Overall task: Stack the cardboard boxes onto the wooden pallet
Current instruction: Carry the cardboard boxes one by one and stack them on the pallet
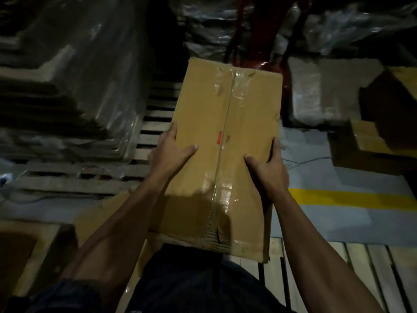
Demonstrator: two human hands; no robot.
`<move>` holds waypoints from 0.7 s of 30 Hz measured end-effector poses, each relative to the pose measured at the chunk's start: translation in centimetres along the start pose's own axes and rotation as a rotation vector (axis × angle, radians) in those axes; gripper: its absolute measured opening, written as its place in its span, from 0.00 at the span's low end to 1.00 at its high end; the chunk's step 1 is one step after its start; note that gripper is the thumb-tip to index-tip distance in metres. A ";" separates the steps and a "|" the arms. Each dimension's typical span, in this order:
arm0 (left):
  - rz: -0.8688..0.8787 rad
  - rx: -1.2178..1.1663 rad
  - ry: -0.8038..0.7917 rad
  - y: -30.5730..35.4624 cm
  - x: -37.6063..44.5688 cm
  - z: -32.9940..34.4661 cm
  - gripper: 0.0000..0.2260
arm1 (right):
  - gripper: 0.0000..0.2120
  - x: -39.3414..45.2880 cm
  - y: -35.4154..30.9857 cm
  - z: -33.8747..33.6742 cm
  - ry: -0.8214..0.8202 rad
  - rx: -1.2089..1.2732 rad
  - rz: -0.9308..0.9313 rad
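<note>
A long brown cardboard box (225, 136), taped along its middle seam, is held out in front of me at waist height. My left hand (171, 150) grips its left edge with the thumb on top. My right hand (268, 168) grips the right edge, thumb lying on the top face. A wooden pallet (155, 123) with pale slats lies below and left of the box. Slats of another wooden pallet (361, 267) show at the bottom right, near my legs.
A tall plastic-wrapped stack (67, 86) fills the left pallet. A red hand-truck frame (255, 41) stands behind the box. More cardboard boxes (372, 136) sit at the right, and one (27, 256) at the lower left. A yellow floor line (349, 197) crosses the grey floor.
</note>
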State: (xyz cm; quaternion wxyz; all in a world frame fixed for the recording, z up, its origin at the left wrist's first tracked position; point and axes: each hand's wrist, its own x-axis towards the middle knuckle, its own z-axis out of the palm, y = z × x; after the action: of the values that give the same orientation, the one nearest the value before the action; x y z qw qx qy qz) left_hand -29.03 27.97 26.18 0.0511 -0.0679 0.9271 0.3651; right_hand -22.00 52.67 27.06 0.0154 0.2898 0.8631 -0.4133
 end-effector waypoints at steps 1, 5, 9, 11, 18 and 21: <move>0.028 0.021 -0.028 1.0 1.8 1.0 0.44 | 0.47 1.2 0.2 -0.4 0.028 0.012 0.028; 0.156 0.097 -0.120 5.6 9.0 5.2 0.43 | 0.47 6.6 0.9 -1.4 0.149 0.048 0.155; 0.267 0.119 -0.262 10.4 16.2 9.2 0.43 | 0.47 11.4 0.6 -2.5 0.273 0.087 0.290; 0.326 0.149 -0.323 13.1 18.8 10.7 0.43 | 0.46 13.1 0.2 -3.5 0.333 0.101 0.356; 0.526 0.218 -0.508 22.9 23.3 16.3 0.42 | 0.46 17.1 1.9 -7.3 0.495 0.166 0.537; 0.612 0.242 -0.576 27.7 23.9 19.9 0.41 | 0.46 18.5 3.8 -9.7 0.580 0.212 0.606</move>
State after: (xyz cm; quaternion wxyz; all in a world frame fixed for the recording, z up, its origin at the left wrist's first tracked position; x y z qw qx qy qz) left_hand -56.19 59.51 26.85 0.2046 0.3211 0.8885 0.2562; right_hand -33.36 70.50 25.83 -0.1368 0.6342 0.6604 -0.3781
